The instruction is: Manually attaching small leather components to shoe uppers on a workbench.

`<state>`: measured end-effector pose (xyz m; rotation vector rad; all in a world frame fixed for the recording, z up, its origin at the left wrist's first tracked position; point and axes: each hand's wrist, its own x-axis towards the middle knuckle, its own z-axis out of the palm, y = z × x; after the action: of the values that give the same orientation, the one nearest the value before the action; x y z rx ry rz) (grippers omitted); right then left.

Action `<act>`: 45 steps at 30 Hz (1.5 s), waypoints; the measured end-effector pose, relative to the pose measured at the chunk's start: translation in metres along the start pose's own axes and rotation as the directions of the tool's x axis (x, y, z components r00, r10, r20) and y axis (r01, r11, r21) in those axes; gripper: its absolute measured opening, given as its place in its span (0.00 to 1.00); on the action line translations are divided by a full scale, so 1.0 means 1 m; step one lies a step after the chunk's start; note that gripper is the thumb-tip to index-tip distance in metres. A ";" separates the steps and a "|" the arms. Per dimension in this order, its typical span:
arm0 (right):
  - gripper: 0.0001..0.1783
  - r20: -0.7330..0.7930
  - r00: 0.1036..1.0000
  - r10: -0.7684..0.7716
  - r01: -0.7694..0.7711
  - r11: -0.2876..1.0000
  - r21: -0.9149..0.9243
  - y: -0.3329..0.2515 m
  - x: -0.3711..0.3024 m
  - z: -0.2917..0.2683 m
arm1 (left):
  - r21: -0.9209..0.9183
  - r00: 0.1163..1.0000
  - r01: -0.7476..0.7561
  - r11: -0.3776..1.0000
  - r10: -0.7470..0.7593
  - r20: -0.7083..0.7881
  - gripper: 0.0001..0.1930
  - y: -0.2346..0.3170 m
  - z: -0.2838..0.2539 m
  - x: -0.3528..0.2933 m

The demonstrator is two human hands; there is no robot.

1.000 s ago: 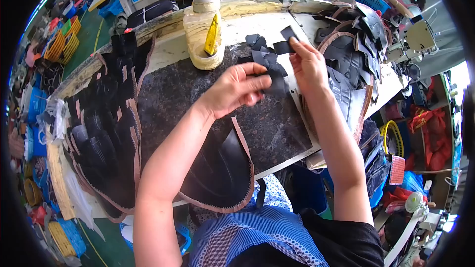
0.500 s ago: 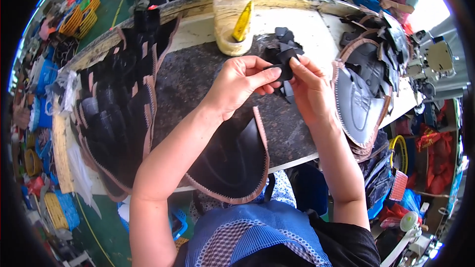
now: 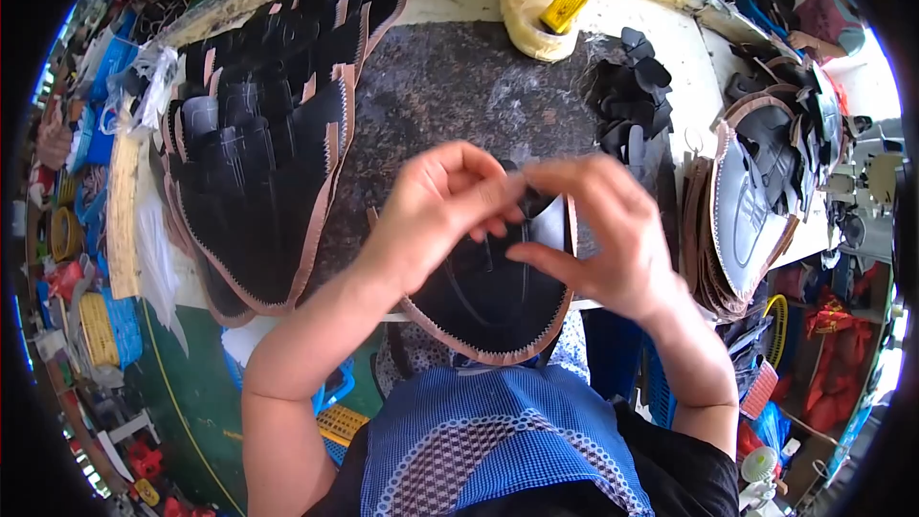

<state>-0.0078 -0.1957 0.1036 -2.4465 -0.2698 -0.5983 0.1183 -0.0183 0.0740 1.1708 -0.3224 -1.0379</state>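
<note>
Hands (image 3: 436, 215) (image 3: 598, 230) are now brought from twelve o'clock over the black shoe piece (image 3: 488, 297), a small black patch (image 3: 522, 201) pinched between them.

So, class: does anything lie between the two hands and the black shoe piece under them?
Nothing visible does. The left hand and right hand meet directly over the black shoe piece, fingertips pinching at it.

Left hand (image 3: 436, 215) and right hand (image 3: 598, 235) meet, fingertips pinched together.
</note>
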 end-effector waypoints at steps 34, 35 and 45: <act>0.13 0.342 0.484 0.805 -0.767 0.203 0.609 -0.003 -0.048 0.014 | 0.924 0.799 -0.381 -0.010 0.500 0.335 0.22 -0.059 -0.041 -0.069; 0.12 0.363 0.413 0.835 -0.824 0.173 0.539 -0.006 -0.045 0.011 | 0.929 0.817 -0.370 0.024 0.484 0.314 0.22 -0.067 -0.034 -0.077; 0.08 0.163 0.796 0.583 -0.605 0.758 0.243 -0.005 -0.011 0.078 | 0.925 0.786 -0.380 -0.023 0.519 0.336 0.22 -0.078 -0.042 -0.058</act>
<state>0.0091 -0.1458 0.0445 -2.1017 0.3737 -0.1607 0.0781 0.0527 0.0062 2.0875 -1.3987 0.0567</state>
